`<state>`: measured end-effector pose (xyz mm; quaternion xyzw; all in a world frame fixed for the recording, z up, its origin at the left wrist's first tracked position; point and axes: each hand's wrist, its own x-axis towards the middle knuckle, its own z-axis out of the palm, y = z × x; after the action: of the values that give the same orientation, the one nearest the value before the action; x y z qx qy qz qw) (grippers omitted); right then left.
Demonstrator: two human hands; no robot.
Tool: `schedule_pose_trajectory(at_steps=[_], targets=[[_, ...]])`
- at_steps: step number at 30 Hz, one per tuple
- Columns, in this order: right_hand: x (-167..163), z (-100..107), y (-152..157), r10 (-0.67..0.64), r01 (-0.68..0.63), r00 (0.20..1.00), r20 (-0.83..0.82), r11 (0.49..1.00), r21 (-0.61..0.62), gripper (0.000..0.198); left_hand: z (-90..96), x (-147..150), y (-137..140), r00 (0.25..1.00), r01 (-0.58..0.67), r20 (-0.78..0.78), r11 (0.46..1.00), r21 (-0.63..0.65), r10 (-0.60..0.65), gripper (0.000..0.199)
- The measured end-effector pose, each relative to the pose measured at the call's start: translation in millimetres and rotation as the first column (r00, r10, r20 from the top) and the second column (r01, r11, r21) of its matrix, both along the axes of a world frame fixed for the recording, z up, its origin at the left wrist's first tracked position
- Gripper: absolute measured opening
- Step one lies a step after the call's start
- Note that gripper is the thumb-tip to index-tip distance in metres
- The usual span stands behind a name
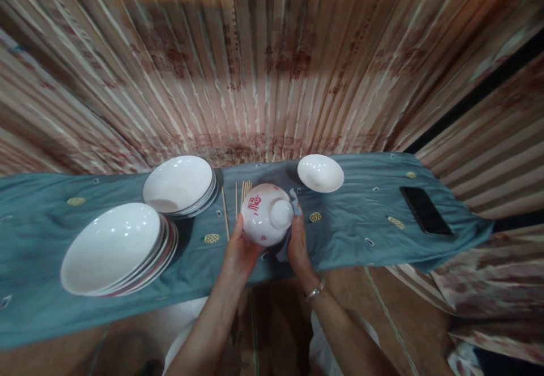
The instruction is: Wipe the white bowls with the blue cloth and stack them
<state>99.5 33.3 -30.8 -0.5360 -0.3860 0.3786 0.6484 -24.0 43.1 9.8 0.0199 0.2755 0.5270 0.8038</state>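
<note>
The half-curled left hand [241, 252] gripped a red-lettered bowl [262, 222]; the half-curled right hand [298, 247] held apparently a cloth [294, 199] against its right side.

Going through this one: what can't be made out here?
Head view, all four:
Inside of the held bowl: turned away, hidden by its own wall.
Near ends of the bunched chopsticks: behind that bowl.
Full shape of the grey cloth: covered by the bowl and right grip.
Exact count in the nearer dish stack: the edges blur together.
</note>
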Motion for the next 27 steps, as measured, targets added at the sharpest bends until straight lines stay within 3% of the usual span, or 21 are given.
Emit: schedule_pose_trajectory(at_steps=[8,15,27], targets=[[-14.6,4.4,-31.3,0.094,-0.103,0.962,0.255,0.994,0.020,0.067,13.7,7.8,-3.8,0.997,-0.072,0.026,0.997,-0.020,0.073,0.050],[-18.9,-11.8,-55.9,0.078,-0.120,0.808,0.584,0.992,0.034,0.072,17.5,10.4,-9.7,0.997,-0.070,-0.038,0.997,-0.008,0.070,0.053],[-22.2,-19.9,-64.3,0.090,-0.186,0.655,0.750,0.981,0.045,0.077,26.4,6.7,-9.5,0.990,-0.095,-0.110,0.994,-0.055,0.089,0.054]])
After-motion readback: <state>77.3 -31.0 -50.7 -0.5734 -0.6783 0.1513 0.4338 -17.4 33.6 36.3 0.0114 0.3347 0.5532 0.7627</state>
